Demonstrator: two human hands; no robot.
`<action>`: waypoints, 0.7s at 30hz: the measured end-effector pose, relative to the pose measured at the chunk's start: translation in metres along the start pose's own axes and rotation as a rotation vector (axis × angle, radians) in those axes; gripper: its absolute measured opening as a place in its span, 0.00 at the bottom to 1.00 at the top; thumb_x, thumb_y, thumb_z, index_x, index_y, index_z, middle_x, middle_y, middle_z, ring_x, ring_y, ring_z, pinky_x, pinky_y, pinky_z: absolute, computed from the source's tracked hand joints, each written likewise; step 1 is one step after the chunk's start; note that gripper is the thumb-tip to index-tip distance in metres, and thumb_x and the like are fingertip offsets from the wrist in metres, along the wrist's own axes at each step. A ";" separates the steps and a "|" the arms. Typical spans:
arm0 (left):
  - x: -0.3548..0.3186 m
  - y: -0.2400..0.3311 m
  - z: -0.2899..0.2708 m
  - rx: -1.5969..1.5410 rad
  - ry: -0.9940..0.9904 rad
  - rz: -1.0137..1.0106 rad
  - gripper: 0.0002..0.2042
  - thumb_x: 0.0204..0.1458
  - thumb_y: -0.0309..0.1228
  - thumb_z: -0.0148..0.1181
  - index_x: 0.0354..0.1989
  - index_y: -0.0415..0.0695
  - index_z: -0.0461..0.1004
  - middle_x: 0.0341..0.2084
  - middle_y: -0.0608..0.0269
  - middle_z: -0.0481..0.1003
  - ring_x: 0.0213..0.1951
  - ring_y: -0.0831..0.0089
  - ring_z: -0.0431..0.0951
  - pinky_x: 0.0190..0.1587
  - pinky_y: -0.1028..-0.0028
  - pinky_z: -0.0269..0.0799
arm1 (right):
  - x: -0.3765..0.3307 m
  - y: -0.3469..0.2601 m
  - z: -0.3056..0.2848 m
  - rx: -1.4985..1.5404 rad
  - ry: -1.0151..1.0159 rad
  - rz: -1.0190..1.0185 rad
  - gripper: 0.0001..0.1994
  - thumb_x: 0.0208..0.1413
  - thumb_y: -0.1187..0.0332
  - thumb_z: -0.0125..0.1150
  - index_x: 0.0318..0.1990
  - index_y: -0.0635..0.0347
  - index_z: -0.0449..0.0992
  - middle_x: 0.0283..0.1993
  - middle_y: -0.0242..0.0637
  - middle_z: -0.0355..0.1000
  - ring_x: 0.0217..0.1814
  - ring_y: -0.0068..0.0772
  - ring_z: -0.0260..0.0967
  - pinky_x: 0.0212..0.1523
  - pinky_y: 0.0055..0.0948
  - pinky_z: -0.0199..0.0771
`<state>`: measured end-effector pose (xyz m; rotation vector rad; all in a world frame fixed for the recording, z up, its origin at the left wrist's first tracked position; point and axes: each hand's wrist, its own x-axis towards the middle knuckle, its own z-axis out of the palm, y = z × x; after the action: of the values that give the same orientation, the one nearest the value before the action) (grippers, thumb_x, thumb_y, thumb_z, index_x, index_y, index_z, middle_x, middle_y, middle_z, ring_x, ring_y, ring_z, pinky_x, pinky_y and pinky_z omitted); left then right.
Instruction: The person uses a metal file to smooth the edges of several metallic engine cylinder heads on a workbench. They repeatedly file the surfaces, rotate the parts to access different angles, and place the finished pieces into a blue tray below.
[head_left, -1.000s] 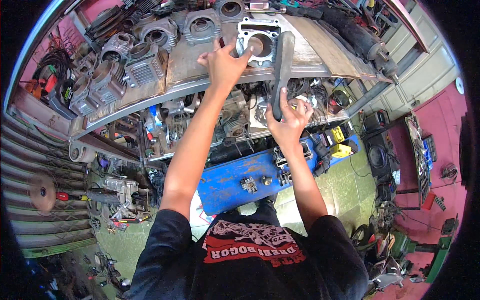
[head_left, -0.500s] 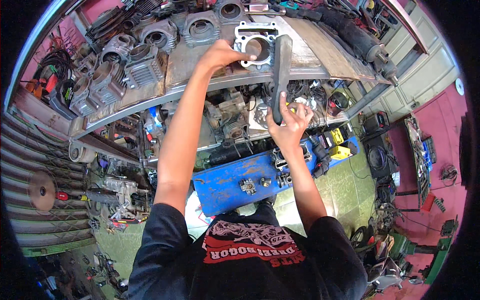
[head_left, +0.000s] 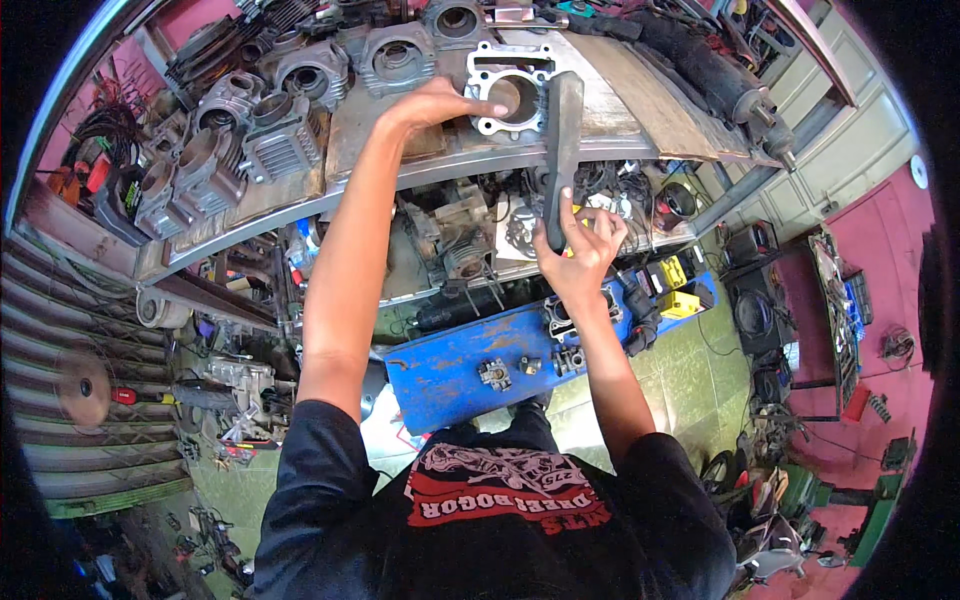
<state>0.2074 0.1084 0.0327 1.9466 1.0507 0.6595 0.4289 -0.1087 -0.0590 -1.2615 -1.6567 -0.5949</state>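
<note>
A silver engine cylinder block [head_left: 512,73] with a round bore and a slot at its far end stands near the front edge of the workbench. My left hand [head_left: 432,104] grips its left side, fingers hidden behind it and thumb over the near rim of the bore. In my right hand [head_left: 583,242] is the near end of a long dark grey bar [head_left: 566,125], file-like and narrower toward my palm. The bar points away from me along the block's right side, overlapping its edge. Whether it touches the block I cannot tell. My right forefinger lies stretched along it.
Several used cylinder blocks [head_left: 285,150] line the workbench [head_left: 380,130] on the left. A dark exhaust muffler [head_left: 700,65] lies at its far right. Engine parts [head_left: 465,235] crowd the shelf below. Nearer me, a low blue bench [head_left: 440,375] carries small metal parts and a yellow box [head_left: 681,304].
My left forearm has swung slightly left, and my left thumb has shifted a little leftward and up on the bore's rim. The bar and my right hand have hardly moved.
</note>
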 end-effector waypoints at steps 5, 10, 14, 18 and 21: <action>-0.001 0.001 0.005 -0.111 0.058 0.088 0.34 0.34 0.57 0.80 0.39 0.37 0.84 0.35 0.59 0.82 0.38 0.70 0.79 0.44 0.69 0.72 | -0.001 0.005 0.005 0.034 0.034 0.006 0.31 0.40 0.67 0.73 0.58 0.54 0.80 0.19 0.35 0.73 0.37 0.37 0.71 0.58 0.47 0.58; -0.005 0.008 -0.001 -0.067 -0.046 0.032 0.36 0.42 0.53 0.77 0.54 0.38 0.77 0.47 0.57 0.80 0.50 0.68 0.77 0.57 0.69 0.67 | -0.001 0.007 0.004 0.027 0.020 0.004 0.32 0.39 0.68 0.73 0.59 0.54 0.79 0.20 0.33 0.73 0.39 0.36 0.71 0.58 0.49 0.58; 0.006 -0.003 -0.012 -0.064 -0.063 -0.049 0.38 0.46 0.53 0.74 0.62 0.40 0.73 0.55 0.56 0.77 0.58 0.67 0.73 0.65 0.67 0.62 | 0.003 0.004 0.004 0.043 0.026 -0.012 0.31 0.39 0.68 0.73 0.58 0.55 0.80 0.20 0.33 0.74 0.39 0.36 0.72 0.58 0.48 0.58; 0.008 0.008 -0.004 -0.100 0.020 0.083 0.39 0.37 0.61 0.76 0.45 0.34 0.83 0.40 0.56 0.81 0.44 0.70 0.78 0.49 0.68 0.71 | 0.002 0.007 0.003 0.058 0.031 -0.006 0.31 0.39 0.68 0.74 0.58 0.56 0.79 0.21 0.34 0.75 0.39 0.36 0.72 0.57 0.48 0.59; 0.006 0.013 0.000 -0.193 0.071 0.148 0.39 0.37 0.60 0.77 0.45 0.34 0.82 0.40 0.57 0.81 0.44 0.70 0.78 0.50 0.68 0.71 | 0.002 0.010 0.002 0.064 0.025 -0.008 0.32 0.39 0.68 0.74 0.59 0.57 0.79 0.21 0.35 0.75 0.38 0.36 0.72 0.57 0.48 0.59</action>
<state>0.2158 0.1091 0.0435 1.8555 0.8562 0.8844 0.4368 -0.1027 -0.0602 -1.1971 -1.6476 -0.5557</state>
